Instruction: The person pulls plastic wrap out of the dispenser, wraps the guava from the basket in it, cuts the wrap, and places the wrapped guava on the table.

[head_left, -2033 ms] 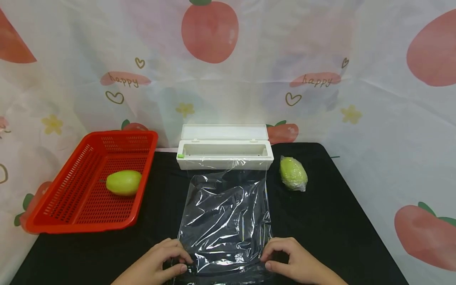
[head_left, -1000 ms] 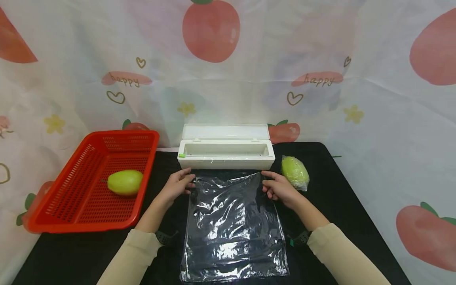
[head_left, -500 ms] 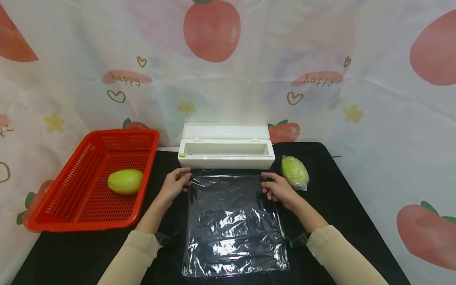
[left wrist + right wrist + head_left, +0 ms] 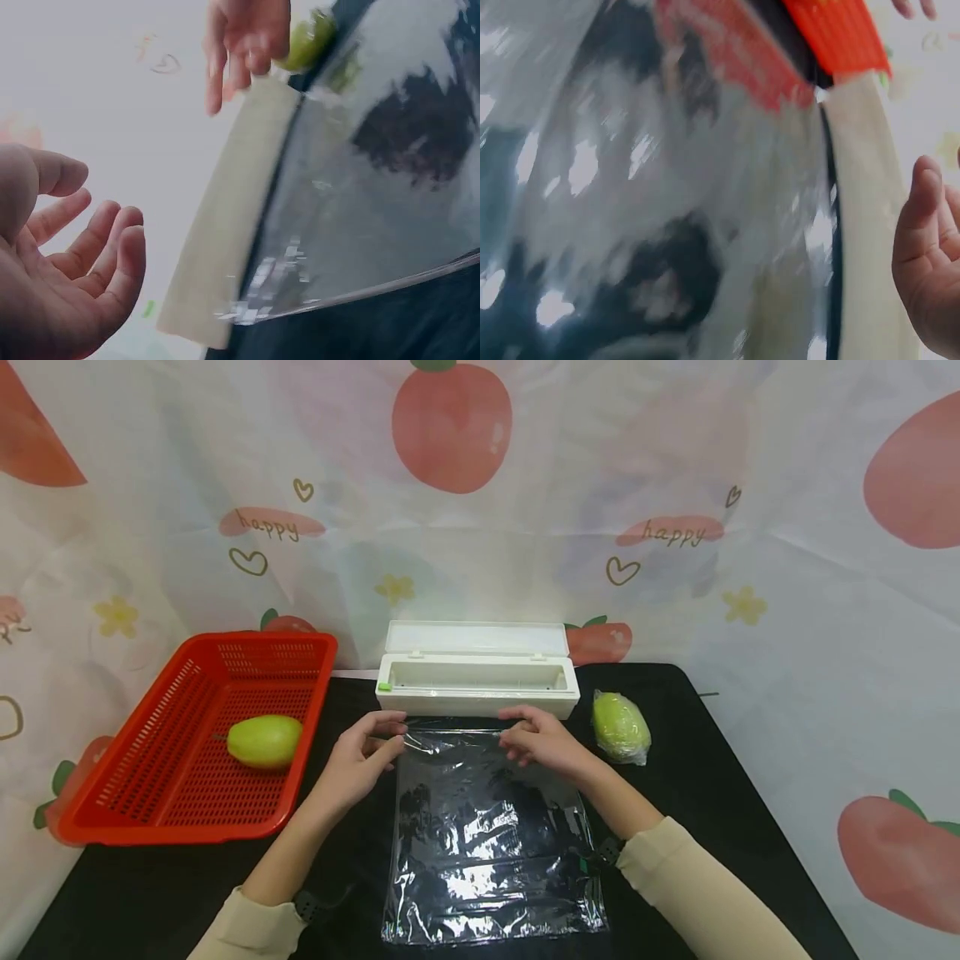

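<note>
A shiny sheet of clear plastic wrap (image 4: 487, 835) lies spread on the black tabletop, its far edge just in front of the white wrap dispenser box (image 4: 480, 703). My left hand (image 4: 365, 756) hovers at the sheet's far left corner, fingers loosely bent and holding nothing, as the left wrist view also shows. Over the far edge, right of its middle, my right hand (image 4: 543, 743) reaches in with relaxed, empty fingers. To the box's right rests a yellow-green fruit (image 4: 621, 727) wrapped in film. Another, unwrapped oval fruit (image 4: 264, 742) sits in the basket.
The red slotted basket (image 4: 172, 835) stands at the left of the table. At the back, the dispenser's lid (image 4: 477, 637) is raised against a patterned cloth backdrop (image 4: 480, 543). Black table cloth (image 4: 720, 860) shows at the right.
Both hands have gone from the film's near end to its far edge, which now lies apart from the box. Since half a second ago the right hand has shifted left, away from the far right corner.
</note>
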`<state>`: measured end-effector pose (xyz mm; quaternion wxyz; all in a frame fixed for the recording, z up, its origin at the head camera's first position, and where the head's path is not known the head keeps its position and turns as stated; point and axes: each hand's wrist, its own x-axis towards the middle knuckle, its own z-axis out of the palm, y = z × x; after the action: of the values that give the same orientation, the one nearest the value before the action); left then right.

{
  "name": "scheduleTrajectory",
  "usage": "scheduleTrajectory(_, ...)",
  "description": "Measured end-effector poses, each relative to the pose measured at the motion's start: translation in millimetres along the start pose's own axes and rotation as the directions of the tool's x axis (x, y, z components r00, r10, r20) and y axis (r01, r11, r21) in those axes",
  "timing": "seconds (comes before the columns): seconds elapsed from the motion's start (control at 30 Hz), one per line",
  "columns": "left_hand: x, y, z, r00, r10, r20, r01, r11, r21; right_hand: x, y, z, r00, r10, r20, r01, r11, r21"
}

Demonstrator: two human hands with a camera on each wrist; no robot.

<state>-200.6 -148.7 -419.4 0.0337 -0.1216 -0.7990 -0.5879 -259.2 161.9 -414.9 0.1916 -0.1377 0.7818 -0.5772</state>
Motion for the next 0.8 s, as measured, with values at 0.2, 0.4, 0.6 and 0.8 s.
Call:
scheduleTrajectory(0.2, -17.5, 22.5, -28.7, 0.996, 0.071, -0.049, -0.067, 0.996, 0.062, 21.6, -29.4, 33.5, 0.993, -0.062, 0.104, 0.063, 0.998, 0.001)
scheduleTrajectory(0.4, -32.9, 27.6, -66.1, 0.993, 0.059, -0.101, -0.043, 0.987, 0.158, 40.7, -51.5, 69.1, 0.979, -0.123, 0.164, 0.126, 0.992, -0.008)
scheduleTrajectory(0.6, -44.7, 19.4, -100.6, 0.981, 0.059, -0.187, -0.014, 0.973, 0.232, 55.4, -68.3, 101.9, 0.970, -0.162, 0.183, 0.168, 0.985, -0.022)
scheduleTrajectory(0.8, -47.6, 3.5, -125.6, 0.975, 0.034, -0.221, 0.046, 0.937, 0.345, 69.9, -77.9, 130.0, 0.952, -0.244, 0.186, 0.270, 0.955, -0.126)
